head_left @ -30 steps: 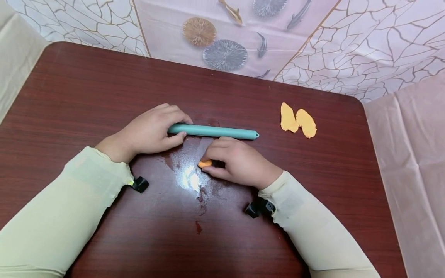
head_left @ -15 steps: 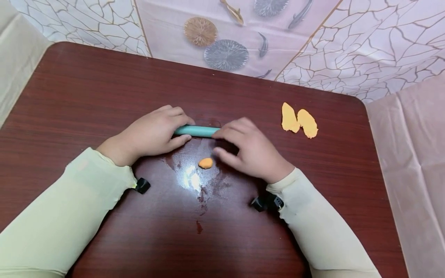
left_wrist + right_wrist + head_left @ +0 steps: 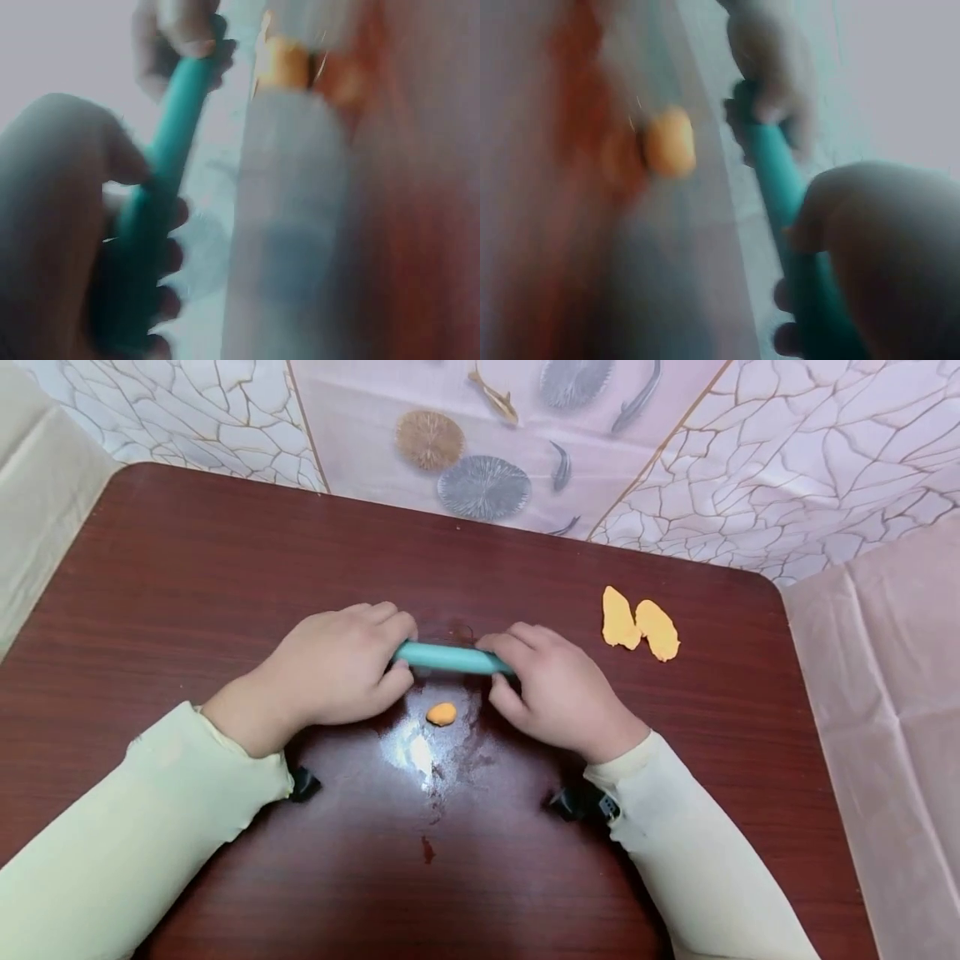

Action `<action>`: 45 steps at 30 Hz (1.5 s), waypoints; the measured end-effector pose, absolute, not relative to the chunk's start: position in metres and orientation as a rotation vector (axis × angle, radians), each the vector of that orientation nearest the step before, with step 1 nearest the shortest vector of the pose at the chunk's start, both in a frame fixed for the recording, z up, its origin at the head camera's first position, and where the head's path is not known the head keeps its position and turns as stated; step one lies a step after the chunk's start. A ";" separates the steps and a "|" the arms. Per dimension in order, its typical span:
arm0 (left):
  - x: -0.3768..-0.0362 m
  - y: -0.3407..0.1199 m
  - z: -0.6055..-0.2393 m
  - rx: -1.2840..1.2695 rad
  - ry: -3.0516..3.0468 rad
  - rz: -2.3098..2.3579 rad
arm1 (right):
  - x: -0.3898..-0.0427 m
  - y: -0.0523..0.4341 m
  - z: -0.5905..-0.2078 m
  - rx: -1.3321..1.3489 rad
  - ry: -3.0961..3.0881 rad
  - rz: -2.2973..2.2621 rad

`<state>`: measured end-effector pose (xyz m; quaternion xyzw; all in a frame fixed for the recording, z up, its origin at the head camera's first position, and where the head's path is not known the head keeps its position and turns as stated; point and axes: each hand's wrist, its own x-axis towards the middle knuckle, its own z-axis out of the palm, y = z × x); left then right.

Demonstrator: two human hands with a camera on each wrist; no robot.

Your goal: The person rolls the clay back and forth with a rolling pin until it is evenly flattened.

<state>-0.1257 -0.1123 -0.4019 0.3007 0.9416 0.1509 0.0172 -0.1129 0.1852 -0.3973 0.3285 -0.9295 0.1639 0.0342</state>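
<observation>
A teal rolling pin (image 3: 450, 657) lies crosswise between the two hands. My left hand (image 3: 337, 664) grips its left part, fingers wrapped over the far side and thumb on the near side. On the right part, my right hand (image 3: 558, 689) holds it the same way; both ends are hidden by the hands in the head view. In the left wrist view, fingers curl around the pin (image 3: 176, 120). A small orange lump of dough or clay (image 3: 442, 714) sits on the table just nearer than the pin, apart from it. The lump (image 3: 672, 142) is blurred in the right wrist view.
Two flat yellow-orange pieces (image 3: 619, 620) lie side by side at the right back of the dark red-brown table (image 3: 225, 552). Patterned cloth (image 3: 480, 443) hangs behind. A shiny, smeared patch (image 3: 408, 752) marks the table near the lump.
My right hand let go of the orange lump and moved up and right onto the rolling pin, gripping its right part. The pin shifted slightly right and nearer with my left hand.
</observation>
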 end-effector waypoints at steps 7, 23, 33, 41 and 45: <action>-0.098 -0.092 -0.411 0.646 3.028 0.524 | -0.082 0.172 -0.410 0.850 -2.849 0.553; -0.085 -0.087 -0.439 0.527 2.999 0.564 | -0.074 0.160 -0.434 0.656 -2.898 0.416; -0.077 -0.089 -0.446 0.579 3.156 0.558 | -0.070 0.156 -0.443 0.639 -2.884 0.346; -0.078 -0.089 -0.441 0.450 3.000 0.505 | -0.069 0.153 -0.442 0.588 -2.905 0.328; -0.080 -0.091 -0.439 0.436 2.944 0.489 | -0.073 0.151 -0.439 0.594 -2.961 0.316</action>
